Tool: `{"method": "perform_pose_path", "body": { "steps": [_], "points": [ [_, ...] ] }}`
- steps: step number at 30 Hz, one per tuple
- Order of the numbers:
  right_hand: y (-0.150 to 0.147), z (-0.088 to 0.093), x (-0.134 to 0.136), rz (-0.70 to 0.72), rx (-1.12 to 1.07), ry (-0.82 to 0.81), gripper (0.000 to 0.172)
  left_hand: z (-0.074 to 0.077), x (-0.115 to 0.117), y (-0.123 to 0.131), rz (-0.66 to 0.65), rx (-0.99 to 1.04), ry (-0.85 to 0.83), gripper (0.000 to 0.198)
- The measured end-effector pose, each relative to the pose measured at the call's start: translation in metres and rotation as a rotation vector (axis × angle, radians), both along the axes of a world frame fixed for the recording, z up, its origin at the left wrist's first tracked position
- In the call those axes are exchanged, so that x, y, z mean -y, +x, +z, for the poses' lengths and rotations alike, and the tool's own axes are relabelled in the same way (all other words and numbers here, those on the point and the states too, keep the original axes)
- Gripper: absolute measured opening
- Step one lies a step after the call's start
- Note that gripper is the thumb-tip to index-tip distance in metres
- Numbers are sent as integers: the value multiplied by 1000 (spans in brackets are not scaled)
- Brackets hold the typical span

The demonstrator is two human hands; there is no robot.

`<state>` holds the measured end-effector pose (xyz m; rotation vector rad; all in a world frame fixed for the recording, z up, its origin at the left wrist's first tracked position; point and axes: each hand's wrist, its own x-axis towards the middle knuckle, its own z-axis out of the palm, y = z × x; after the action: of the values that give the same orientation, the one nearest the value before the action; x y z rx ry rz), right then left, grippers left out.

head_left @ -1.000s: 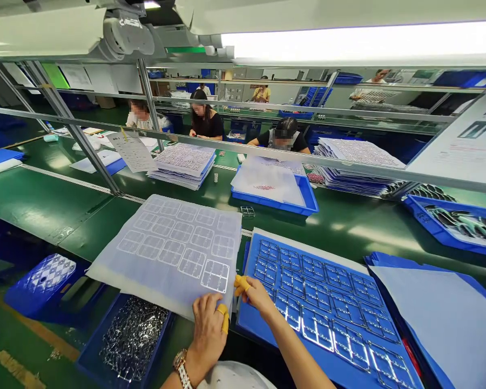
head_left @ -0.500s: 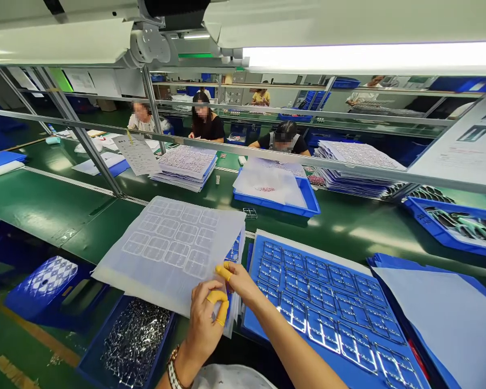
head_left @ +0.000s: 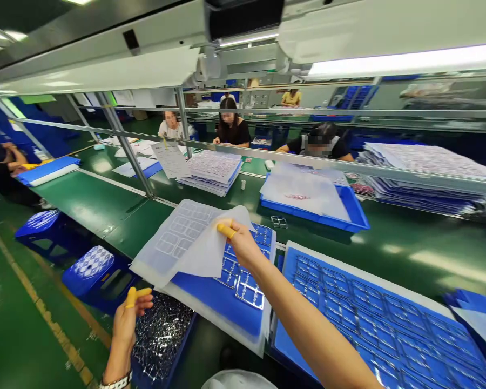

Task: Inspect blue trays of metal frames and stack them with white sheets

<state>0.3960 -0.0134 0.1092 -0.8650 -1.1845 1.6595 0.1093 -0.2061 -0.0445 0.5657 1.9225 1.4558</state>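
Note:
My right hand (head_left: 240,239), with yellow finger cots, pinches the corner of a translucent white sheet (head_left: 204,251). That sheet is folded back to the left over a stack. Beneath it, a blue sheet (head_left: 222,302) shows with shiny metal frames (head_left: 250,288) in rows; more frames show faintly through the translucent sheet. My left hand (head_left: 130,316), wearing finger cots and a wristwatch, is off the stack at the lower left with fingers stretched out. It holds nothing and is nearest to a bin of shiny metal parts (head_left: 162,335).
Right of the stack lies another blue sheet (head_left: 308,313) with rows of metal frames. Beyond are a blue tray (head_left: 358,213), a single loose frame (head_left: 279,221) and paper stacks (head_left: 210,170). Blue stools (head_left: 95,275) stand left. A metal rail (head_left: 227,146) crosses above the table; people sit opposite.
My right hand has lifted the translucent sheet's near right corner and drawn it back leftward, uncovering frames. My left hand has left the stack's edge and moved left. The view has turned left.

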Motion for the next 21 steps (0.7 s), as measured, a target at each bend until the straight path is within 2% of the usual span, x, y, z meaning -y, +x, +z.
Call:
{"method": "perform_pose_path", "body": {
  "steps": [2, 5, 7, 10, 12, 14, 16, 17, 18, 21],
  "points": [
    [-7, 15, -1, 18, -92, -27, 36, 1, 7, 15, -160, 320, 30, 77],
    [-5, 34, 3, 23, -200, -43, 35, 4, -2, 46, -322, 668, 146, 78],
    [6, 43, 8, 13, -222, -42, 34, 7, -17, 55, -295, 793, 266, 73],
    [34, 49, 12, -17, -206, -32, 33, 17, -45, 40, -102, 882, 462, 64],
    [59, 46, 14, -54, -171, -19, 33, 27, -64, 16, -1, 897, 552, 64],
    [87, 40, 15, -87, -113, -8, 33, 39, -82, -8, 36, 841, 601, 62],
    [118, 31, 15, -126, -39, 5, 33, 52, -100, -24, 30, 714, 556, 44],
    [134, 27, 16, -158, -2, 9, 34, 59, -108, -26, 20, 625, 512, 39],
    [151, 23, 17, -207, 32, 10, 33, 66, -116, -25, 14, 533, 475, 43],
    [210, 14, 22, -442, 98, -18, 30, 86, -136, 6, -17, 299, 479, 75]
  ]
}}
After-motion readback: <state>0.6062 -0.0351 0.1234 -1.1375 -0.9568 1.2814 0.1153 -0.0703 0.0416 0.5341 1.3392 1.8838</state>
